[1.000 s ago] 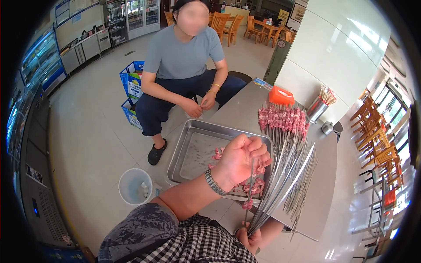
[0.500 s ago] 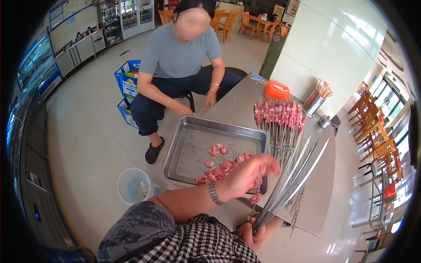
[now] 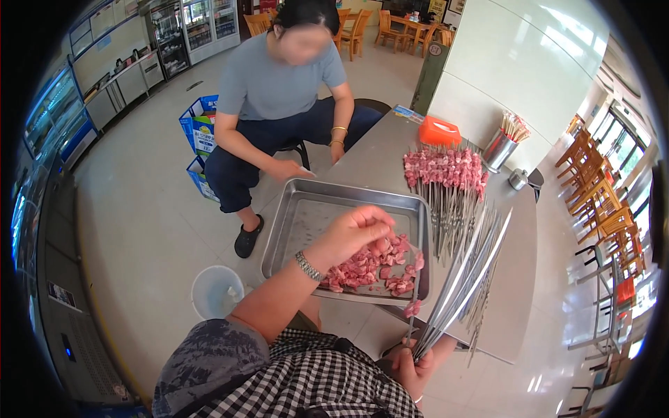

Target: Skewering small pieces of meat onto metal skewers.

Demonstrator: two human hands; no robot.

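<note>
My left hand [image 3: 355, 237], with a metal watch at the wrist, is raised over a steel tray [image 3: 275, 230]. Its fingers are curled together, and a pink piece of raw meat [image 3: 380, 245] shows just under the thumb. Cut meat [image 3: 359, 272] lies heaped in the tray's near part. Low on the right, my right hand [image 3: 412, 370] is closed around a bundle of flat metal skewers [image 3: 460, 289] that fan upward. A single skewer [image 3: 416, 287] stands apart in the same grip, with one meat piece near its top and another lower down.
Loaded meat skewers [image 3: 446, 171] lie in a row on the grey table [image 3: 512, 279]. Behind them are an orange box [image 3: 439, 131] and a metal cup of sticks [image 3: 500, 150]. A person [image 3: 286, 97] sits across from me. A white bucket [image 3: 217, 292] stands on the floor.
My left hand has moved off the skewer, up and left over the tray, uncovering two meat pieces on it. The seated person's hand has shifted slightly by the tray's far corner.
</note>
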